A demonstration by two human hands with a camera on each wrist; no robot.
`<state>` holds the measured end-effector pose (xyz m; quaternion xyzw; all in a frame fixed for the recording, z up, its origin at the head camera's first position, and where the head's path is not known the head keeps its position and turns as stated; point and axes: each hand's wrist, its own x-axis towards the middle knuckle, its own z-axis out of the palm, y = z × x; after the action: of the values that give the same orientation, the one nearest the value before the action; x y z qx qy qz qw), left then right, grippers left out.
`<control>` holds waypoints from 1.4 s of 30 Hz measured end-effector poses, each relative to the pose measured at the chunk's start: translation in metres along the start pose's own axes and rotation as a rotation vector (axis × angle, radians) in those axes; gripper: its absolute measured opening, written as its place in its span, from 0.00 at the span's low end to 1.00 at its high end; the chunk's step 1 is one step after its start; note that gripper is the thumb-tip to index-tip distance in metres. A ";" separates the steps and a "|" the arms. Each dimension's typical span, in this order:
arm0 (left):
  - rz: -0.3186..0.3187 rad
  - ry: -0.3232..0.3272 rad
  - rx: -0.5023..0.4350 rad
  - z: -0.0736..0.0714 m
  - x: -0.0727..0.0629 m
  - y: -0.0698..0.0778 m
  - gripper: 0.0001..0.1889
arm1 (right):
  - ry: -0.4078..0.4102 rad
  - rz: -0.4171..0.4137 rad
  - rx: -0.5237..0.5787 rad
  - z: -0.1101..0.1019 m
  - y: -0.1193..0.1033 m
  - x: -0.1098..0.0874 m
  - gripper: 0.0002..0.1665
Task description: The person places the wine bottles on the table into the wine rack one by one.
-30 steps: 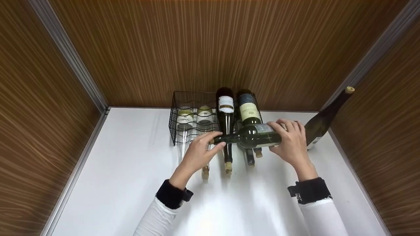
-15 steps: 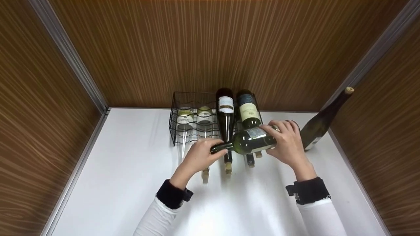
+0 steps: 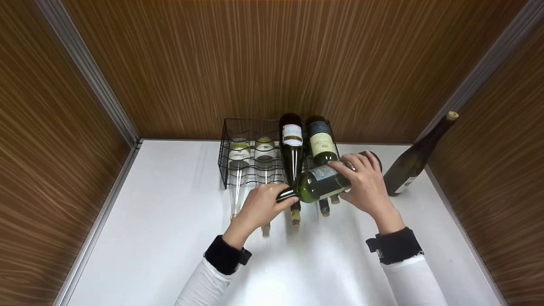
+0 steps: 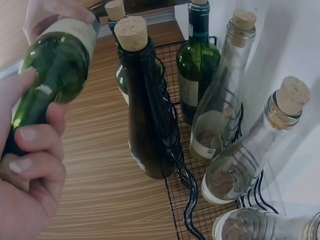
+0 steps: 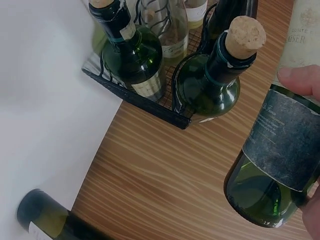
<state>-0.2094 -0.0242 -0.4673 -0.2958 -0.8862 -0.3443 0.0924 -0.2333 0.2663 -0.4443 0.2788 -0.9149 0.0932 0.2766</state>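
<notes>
Both hands hold a green wine bottle (image 3: 316,185) above the front of a black wire rack (image 5: 145,109). My left hand (image 3: 264,203) grips the neck, its fingers (image 4: 42,142) curled round it near the cork. The right hand (image 3: 364,182) grips the body near the base, where a dark label (image 5: 282,142) shows. The bottle lies slantwise, neck toward the lower left. Beneath and behind it, several corked bottles lie in the rack: two clear bottles (image 3: 240,158) on the left, a dark bottle (image 3: 292,135) with a white label, and a bottle with a cream label (image 3: 321,143) at the right.
To the right of the rack, a tall dark corked bottle (image 3: 410,168) stands on the white table (image 3: 170,212). Wood-grain panels (image 3: 272,63) enclose the table at the back and both sides. Corked necks (image 3: 296,216) stick out from the rack's front.
The held bottle has moved left and toward the person, its base end turning up and away. My right hand has shifted left with it; the left hand has dropped slightly and covers the cork end.
</notes>
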 end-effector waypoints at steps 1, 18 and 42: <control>0.016 0.024 0.006 0.000 -0.001 0.000 0.16 | -0.002 0.002 0.006 0.001 0.000 0.000 0.51; -0.051 0.238 -0.024 0.003 -0.022 0.001 0.17 | 0.051 0.024 0.185 0.005 -0.001 0.005 0.49; -0.204 0.451 -0.071 0.009 -0.029 -0.018 0.19 | -0.093 0.141 0.292 0.012 -0.016 0.003 0.39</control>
<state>-0.1959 -0.0422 -0.4945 -0.1234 -0.8559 -0.4400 0.2421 -0.2320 0.2478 -0.4519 0.2551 -0.9207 0.2314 0.1834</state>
